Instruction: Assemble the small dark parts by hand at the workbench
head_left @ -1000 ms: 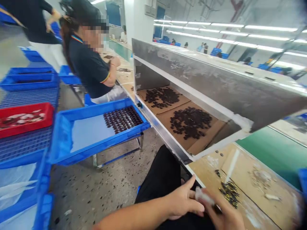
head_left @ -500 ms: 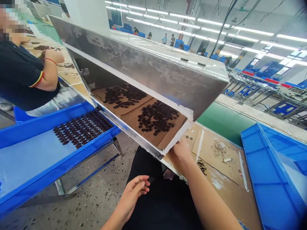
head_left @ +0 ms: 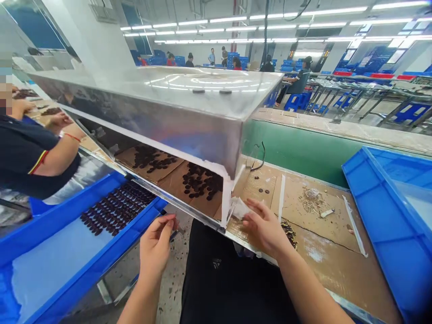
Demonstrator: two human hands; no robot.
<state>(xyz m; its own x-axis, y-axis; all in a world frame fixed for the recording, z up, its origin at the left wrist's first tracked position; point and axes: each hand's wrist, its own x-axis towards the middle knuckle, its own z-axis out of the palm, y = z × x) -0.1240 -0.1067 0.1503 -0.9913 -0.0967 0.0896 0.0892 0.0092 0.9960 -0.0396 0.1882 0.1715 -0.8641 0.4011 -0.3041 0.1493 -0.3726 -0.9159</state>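
My left hand (head_left: 155,245) is pinched closed beside the tray's near right end; a dark bit shows at its fingertips, too small to name. My right hand (head_left: 266,227) has its fingers apart, just right of the hood's corner, by a crumpled white tissue-like piece (head_left: 240,209); whether they touch is unclear. The grey box-like hood (head_left: 162,121) rests over the bench. Under it, small dark round discs (head_left: 202,180) lie in piles on cardboard (head_left: 172,184). Rows of similar dark pieces (head_left: 116,204) fill part of the blue tray (head_left: 84,274) at left.
A co-worker's arm (head_left: 64,148) is at far left. On the bench right of the hood lie two discs (head_left: 263,191), a pile of small dark-and-yellow pieces (head_left: 289,234) and scraps (head_left: 312,200). A blue bin (head_left: 374,216) leans at right. Behind runs a green surface (head_left: 303,146).
The hood's near corner has come down onto the bench, and my right hand has let go of it. My left hand has moved up and left. The view has shifted.
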